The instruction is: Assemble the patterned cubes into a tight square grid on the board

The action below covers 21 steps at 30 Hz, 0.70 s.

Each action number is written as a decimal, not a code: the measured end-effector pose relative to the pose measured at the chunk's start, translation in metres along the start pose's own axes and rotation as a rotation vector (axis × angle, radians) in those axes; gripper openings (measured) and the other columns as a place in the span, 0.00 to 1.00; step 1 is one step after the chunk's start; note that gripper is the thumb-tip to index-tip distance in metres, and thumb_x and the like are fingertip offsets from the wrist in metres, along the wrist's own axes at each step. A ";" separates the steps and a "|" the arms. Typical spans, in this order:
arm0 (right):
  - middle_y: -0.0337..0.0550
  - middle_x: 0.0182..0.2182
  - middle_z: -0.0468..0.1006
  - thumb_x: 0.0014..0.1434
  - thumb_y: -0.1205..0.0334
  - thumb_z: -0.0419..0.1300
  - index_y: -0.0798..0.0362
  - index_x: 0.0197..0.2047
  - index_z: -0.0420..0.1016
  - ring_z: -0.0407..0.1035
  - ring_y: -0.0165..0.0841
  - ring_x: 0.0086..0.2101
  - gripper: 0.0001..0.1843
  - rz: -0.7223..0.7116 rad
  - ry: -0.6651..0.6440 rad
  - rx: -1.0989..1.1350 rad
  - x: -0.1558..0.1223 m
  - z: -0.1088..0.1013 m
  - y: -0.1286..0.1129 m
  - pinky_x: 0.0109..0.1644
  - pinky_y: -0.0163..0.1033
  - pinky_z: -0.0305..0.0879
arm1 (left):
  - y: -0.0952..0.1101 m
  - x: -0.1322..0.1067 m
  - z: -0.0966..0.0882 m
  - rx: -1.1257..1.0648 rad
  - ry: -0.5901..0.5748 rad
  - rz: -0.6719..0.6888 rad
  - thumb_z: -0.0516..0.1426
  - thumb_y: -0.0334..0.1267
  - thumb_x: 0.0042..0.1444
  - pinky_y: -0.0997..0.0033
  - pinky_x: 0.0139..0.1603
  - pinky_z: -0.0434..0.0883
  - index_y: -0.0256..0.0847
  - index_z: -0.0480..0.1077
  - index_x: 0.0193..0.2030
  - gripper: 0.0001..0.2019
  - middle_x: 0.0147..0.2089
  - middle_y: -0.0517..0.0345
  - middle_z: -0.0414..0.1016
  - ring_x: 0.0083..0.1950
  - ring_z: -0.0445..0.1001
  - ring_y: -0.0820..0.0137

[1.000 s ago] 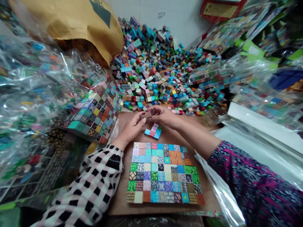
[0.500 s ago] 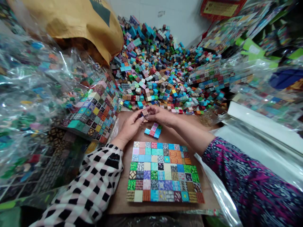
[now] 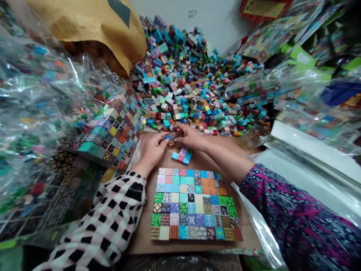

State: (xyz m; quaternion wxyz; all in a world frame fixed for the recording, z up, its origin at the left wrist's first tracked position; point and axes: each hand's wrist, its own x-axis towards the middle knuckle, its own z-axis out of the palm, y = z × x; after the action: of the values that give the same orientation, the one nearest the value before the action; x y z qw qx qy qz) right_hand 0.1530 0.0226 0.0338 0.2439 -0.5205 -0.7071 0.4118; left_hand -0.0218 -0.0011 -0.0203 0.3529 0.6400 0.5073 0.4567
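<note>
Left hand (image 3: 153, 149) pinches small printed cubes (image 3: 170, 143); right hand (image 3: 189, 137) fingers pinch opposite side; light, even pressure should keep faces flush

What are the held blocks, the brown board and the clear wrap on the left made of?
Held blocks: perhaps plastic, possibly wood, given flat, patterned faces; too small to judge the sheen.
Board: maybe cardboard or thin wood, from its plain, dull surface.
Clear wrap: most likely thin, glossy plastic film, judging by its bright glare streaks and the colours showing through.
</note>
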 end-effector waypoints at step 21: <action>0.51 0.48 0.81 0.63 0.69 0.56 0.55 0.49 0.79 0.74 0.41 0.47 0.14 -0.012 0.180 -0.612 -0.009 -0.049 0.014 0.52 0.43 0.66 | 0.008 -0.003 0.000 0.207 -0.050 0.086 0.65 0.40 0.53 0.64 0.42 0.73 0.43 0.77 0.51 0.18 0.45 0.54 0.71 0.35 0.71 0.71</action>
State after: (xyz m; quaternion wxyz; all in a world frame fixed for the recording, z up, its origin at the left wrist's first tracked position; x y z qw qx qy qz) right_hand 0.2012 0.0318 0.0491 0.1400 -0.5999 -0.7768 0.1305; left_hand -0.0198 -0.0062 -0.0139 0.2774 0.7055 0.5147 0.4004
